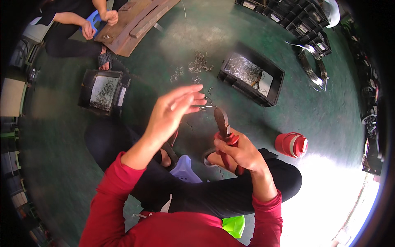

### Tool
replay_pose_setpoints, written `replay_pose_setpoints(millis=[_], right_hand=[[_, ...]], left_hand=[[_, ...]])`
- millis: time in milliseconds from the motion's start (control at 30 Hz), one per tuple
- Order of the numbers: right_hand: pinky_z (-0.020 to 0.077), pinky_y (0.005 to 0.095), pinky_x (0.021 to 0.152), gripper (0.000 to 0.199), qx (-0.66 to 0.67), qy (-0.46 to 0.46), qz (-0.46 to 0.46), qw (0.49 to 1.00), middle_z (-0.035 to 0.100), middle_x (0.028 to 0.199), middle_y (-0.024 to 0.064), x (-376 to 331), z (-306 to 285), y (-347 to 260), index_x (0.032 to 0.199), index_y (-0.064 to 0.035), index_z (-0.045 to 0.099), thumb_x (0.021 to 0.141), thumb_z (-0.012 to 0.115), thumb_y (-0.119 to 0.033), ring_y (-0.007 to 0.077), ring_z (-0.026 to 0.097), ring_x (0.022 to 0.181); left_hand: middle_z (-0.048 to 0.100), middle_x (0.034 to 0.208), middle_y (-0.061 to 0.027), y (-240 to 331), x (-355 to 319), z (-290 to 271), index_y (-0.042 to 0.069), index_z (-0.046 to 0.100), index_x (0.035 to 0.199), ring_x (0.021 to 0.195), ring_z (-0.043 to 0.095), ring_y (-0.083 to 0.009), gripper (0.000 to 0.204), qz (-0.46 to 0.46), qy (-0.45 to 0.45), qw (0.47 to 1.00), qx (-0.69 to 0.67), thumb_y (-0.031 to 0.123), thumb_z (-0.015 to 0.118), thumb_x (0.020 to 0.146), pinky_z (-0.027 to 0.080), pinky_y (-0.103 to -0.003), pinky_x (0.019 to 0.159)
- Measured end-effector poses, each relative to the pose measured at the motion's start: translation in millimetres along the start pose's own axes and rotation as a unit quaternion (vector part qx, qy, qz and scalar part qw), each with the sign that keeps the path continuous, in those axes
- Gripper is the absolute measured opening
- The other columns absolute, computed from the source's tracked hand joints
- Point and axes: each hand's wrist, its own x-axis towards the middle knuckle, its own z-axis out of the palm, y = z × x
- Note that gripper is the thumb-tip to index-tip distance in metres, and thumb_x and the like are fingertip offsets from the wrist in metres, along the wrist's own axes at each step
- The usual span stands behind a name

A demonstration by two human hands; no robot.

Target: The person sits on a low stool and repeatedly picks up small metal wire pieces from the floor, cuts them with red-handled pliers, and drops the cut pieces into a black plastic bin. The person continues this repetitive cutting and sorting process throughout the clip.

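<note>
My right hand (243, 153) is wrapped round the red handles of a pair of pliers (222, 122), whose dark jaws point away from me. At the jaw tips is a small bent piece of wire (208, 108); whether the jaws grip it I cannot make out. My left hand (175, 105) is raised just left of the pliers, fingers stretched out and slightly apart. Its fingertips are close to the wire piece, with no clear grip on it. Beyond, several bent wire hooks (209, 100) lie on the green floor, trailing to a heap of hooks (200, 63).
A black crate (275, 88) with shiny wire pieces stands ahead right; another black crate (84, 88) is at left. A red cup (288, 144) stands right, a wire coil (308, 68) farther back. Another person's hands (110, 17) are by a wooden board (142, 26) at far left.
</note>
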Motion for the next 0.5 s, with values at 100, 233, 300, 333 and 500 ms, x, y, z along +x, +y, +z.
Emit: replay_pose_setpoints(millis=[100,233,300,333,500], right_hand=[[0.0442,0.0271,0.071,0.023,-0.096,0.037,0.011,0.995,0.058,0.077,0.0013,-1,1,-3,0.096,-0.0021,0.057,0.092,0.063,-0.024,0.0095,0.053,0.074],[0.0434,0.0267,0.068,0.022,-0.163,0.065,-0.024,0.984,0.057,0.075,0.0009,0,6,-2,0.095,-0.0019,0.058,0.091,0.063,-0.023,0.0087,0.051,0.071],[0.0428,0.0265,0.066,0.022,-0.173,0.081,-0.035,0.981,0.056,0.073,0.0007,1,8,-2,0.094,-0.0016,0.058,0.09,0.064,-0.022,0.0087,0.05,0.069],[0.0424,0.0264,0.065,0.022,-0.171,0.091,-0.042,0.98,0.055,0.072,0.0006,2,9,-2,0.094,-0.0014,0.058,0.09,0.064,-0.022,0.0088,0.049,0.067],[0.0436,0.0291,0.062,0.022,-0.196,0.123,-0.088,0.969,0.056,0.067,0.0043,5,15,-4,0.09,-0.0005,0.059,0.084,0.068,-0.02,0.0142,0.052,0.061]], left_hand=[[0.066,0.101,-0.0121,6,0,-5,0.0,0.059,0.124,0.093,0.067,-0.0209,0.035,-0.067,-0.072,0.994,0.043,0.024,0.047,0.101,0.053,-0.033,0.083],[0.065,0.078,-0.0065,6,-7,2,0.002,0.061,0.123,0.071,0.065,-0.0119,0.029,-0.105,-0.112,0.985,0.079,0.015,0.05,0.1,0.05,-0.024,0.061],[0.063,0.074,-0.0048,5,-10,5,0.003,0.06,0.126,0.066,0.061,-0.0093,0.03,-0.086,-0.109,0.986,0.088,0.013,0.049,0.1,0.047,-0.023,0.058],[0.061,0.073,-0.0039,5,-12,7,0.003,0.059,0.127,0.063,0.058,-0.0084,0.03,-0.075,-0.107,0.987,0.096,0.012,0.048,0.1,0.046,-0.022,0.057],[0.051,0.064,-0.0001,1,-22,18,0.003,0.058,0.127,0.055,0.045,-0.0047,0.032,-0.092,-0.066,0.989,0.098,0.008,0.044,0.099,0.041,-0.022,0.053]])
